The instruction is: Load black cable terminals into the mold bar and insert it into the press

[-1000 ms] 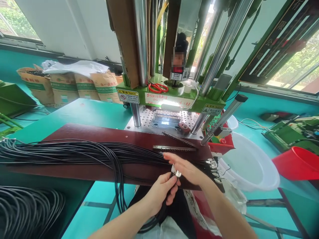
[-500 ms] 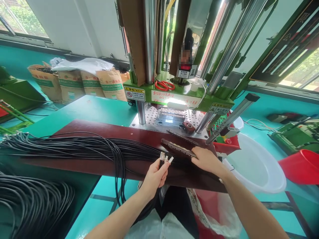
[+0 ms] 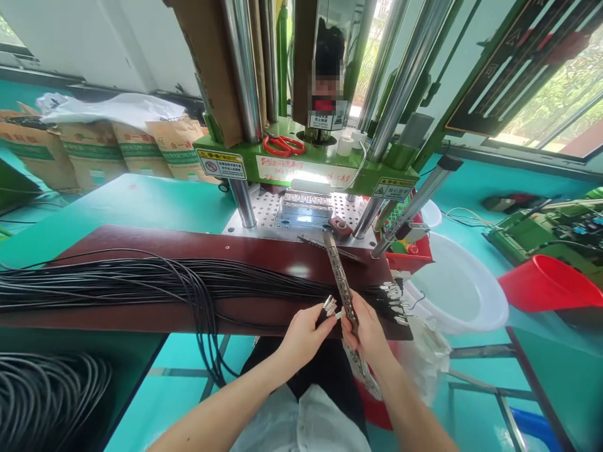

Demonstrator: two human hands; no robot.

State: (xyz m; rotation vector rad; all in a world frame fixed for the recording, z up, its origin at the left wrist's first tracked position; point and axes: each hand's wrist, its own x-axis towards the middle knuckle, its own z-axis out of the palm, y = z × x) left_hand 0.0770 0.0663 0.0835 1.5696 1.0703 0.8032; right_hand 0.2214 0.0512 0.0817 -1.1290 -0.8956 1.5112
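My left hand (image 3: 306, 333) is closed around several black cables with silver metal plugs (image 3: 330, 305) sticking up past the thumb. Close beside it, my right hand (image 3: 370, 329) grips a long, narrow metal fixture bar (image 3: 340, 270) with notches along its length, tilted up and away from me. One plug reaches the bar's near side; whether it sits in a notch I cannot tell. Behind, a second bar (image 3: 351, 254) lies on the brown board (image 3: 141, 237). A thick bundle of black cables (image 3: 141, 279) stretches across the board, its plug ends (image 3: 396, 301) at the right.
A green press (image 3: 273, 166) with steel columns stands behind the board, a lit metal mould (image 3: 306, 210) on its plate. Red scissors (image 3: 284, 145) lie on the press. Right are a white tub (image 3: 485, 282) and red bucket (image 3: 551, 282). Coiled cables (image 3: 51, 395) lie lower left.
My right hand has picked up one fixture bar from the board and brought it beside the plugs in my left hand. The camera view has shifted right.
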